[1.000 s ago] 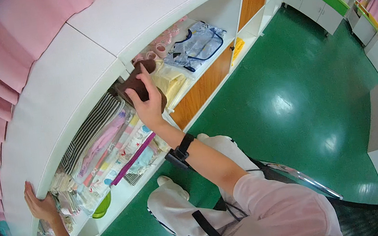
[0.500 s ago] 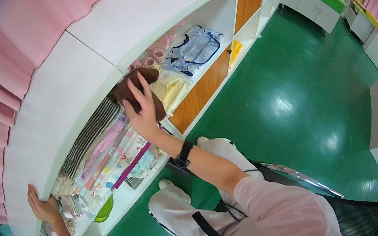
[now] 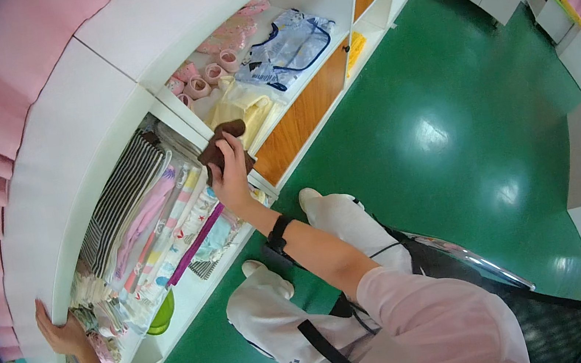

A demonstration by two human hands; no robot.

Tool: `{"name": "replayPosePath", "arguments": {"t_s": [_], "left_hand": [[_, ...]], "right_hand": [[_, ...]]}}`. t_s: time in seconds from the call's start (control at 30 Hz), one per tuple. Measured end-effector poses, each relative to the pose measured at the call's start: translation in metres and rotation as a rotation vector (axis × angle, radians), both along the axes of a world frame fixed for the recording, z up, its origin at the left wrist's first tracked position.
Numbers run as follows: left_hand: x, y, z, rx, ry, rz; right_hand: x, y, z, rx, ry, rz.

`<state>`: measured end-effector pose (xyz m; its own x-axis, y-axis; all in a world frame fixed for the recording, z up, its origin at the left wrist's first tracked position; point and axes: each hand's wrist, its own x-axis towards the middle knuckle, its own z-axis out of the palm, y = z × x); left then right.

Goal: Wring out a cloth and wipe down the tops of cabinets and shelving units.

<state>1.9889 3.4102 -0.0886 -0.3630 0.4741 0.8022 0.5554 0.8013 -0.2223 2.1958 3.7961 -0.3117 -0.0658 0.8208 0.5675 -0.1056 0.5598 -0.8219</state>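
Note:
My right hand [image 3: 231, 184] is closed on a dark brown cloth [image 3: 215, 155], which it holds at the front of the shelf divider. Part of the cloth is hidden behind my fingers. Just beyond it lies a folded yellow cloth [image 3: 239, 105], with small pink baby shoes [image 3: 197, 87] beside it. Below the hand, folded fabrics fill the left compartment, among them a black-and-white striped cloth [image 3: 119, 205] and a pink cloth [image 3: 144, 224]. My left hand [image 3: 63, 334] rests with fingers extended on the white cabinet's edge at the lower left, holding nothing.
A blue patterned bib-like garment [image 3: 287, 48] lies in the right compartment, above a wooden door [image 3: 306, 131]. A green bowl-like item [image 3: 162, 317] sits on the lower shelf. A black mesh chair [image 3: 548, 323] is at lower right, on the green floor [image 3: 404, 143].
My right hand has drawn the brown cloth back toward the shelf front, baring more of the pink shoes and the divider. The cloth looks more bunched. My left hand stays on the cabinet edge.

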Motion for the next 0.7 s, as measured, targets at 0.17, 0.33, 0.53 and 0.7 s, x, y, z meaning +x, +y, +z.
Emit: {"name": "replayPosePath", "arguments": {"t_s": [0.17, 0.33, 0.53, 0.7], "left_hand": [[0.0, -0.008, 0.002, -0.05, 0.009, -0.02], [0.0, -0.008, 0.005, -0.043, 0.032, -0.013], [-0.014, -0.023, 0.011, -0.05, 0.002, -0.099], [-0.017, -0.033, 0.015, -0.055, -0.027, -0.033]], "right_hand": [[0.0, -0.008, -0.028, -0.095, -0.006, -0.031], [0.018, -0.008, -0.055, -0.152, -0.052, 0.051], [0.036, -0.001, -0.058, -0.232, 0.203, 0.221], [0.071, -0.027, -0.025, -0.303, 0.345, 0.275]]}}
